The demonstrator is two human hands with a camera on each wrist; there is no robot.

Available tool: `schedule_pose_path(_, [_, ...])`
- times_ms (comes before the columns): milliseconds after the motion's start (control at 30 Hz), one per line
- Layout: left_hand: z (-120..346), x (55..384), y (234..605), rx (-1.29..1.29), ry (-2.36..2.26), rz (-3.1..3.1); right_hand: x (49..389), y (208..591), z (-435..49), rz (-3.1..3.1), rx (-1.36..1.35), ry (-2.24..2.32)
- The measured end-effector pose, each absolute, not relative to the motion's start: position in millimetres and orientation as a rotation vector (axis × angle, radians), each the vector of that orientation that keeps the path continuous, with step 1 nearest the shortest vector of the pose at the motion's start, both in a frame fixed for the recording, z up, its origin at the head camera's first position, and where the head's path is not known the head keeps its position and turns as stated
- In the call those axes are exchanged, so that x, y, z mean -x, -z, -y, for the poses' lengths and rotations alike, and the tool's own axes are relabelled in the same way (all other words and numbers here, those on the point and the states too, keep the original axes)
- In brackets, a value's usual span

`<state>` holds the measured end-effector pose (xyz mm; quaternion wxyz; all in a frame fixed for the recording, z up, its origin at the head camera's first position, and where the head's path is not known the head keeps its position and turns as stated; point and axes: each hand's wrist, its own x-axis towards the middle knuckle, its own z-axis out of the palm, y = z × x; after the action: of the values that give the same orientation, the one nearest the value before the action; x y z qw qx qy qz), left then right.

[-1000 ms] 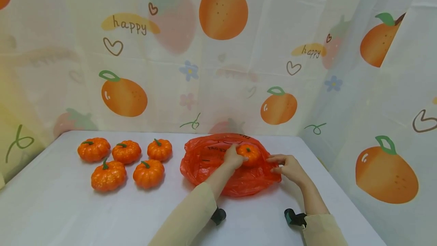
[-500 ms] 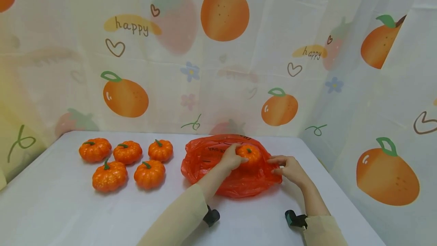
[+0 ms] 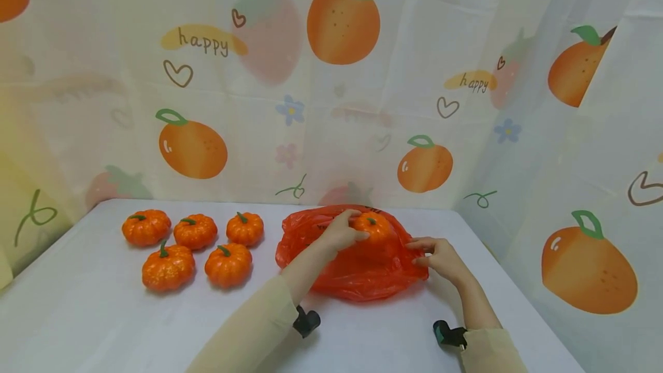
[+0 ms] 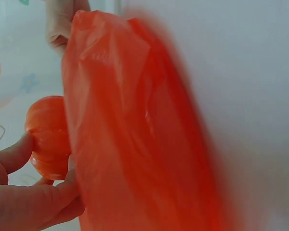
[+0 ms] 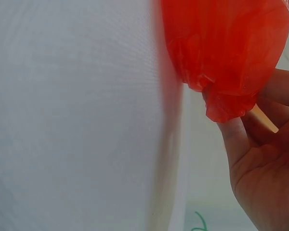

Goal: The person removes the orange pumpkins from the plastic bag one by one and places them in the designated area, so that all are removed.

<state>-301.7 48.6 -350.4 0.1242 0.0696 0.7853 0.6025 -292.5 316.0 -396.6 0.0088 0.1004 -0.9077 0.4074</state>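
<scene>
A red plastic bag (image 3: pixel 352 275) lies on the table with its mouth spread wide. At the mouth sits a small orange pumpkin (image 3: pixel 377 228) with a green stem. My left hand (image 3: pixel 340 233) holds this pumpkin from its left side, thumb and fingers on it; in the left wrist view the thumb presses the pumpkin (image 4: pixel 48 139) just beyond the bag's wall. On the far side my right hand (image 3: pixel 440 258) pinches the bag's right edge. The right wrist view shows bunched plastic of the bag (image 5: pixel 226 96) between thumb and fingers.
Left of the bag stand several more pumpkins, the nearest being a ribbed pumpkin (image 3: pixel 228 265) and a speckled pumpkin (image 3: pixel 168 269). The white table (image 3: pixel 103 327) ends at a fruit-printed curtain (image 3: pixel 259 148) behind and at the right.
My left hand and the pumpkin have shifted a little left and up within the bag's mouth. The bag's near edge now covers more of the inside. My right hand keeps its hold.
</scene>
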Motion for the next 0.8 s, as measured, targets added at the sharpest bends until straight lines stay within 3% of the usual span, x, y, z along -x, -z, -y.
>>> schedule_pose_path(800, [40.7,297.6,328.3,-0.328,-1.755,-2.241,293.0,397.1,-316.4,2.837,-0.301,-1.279])
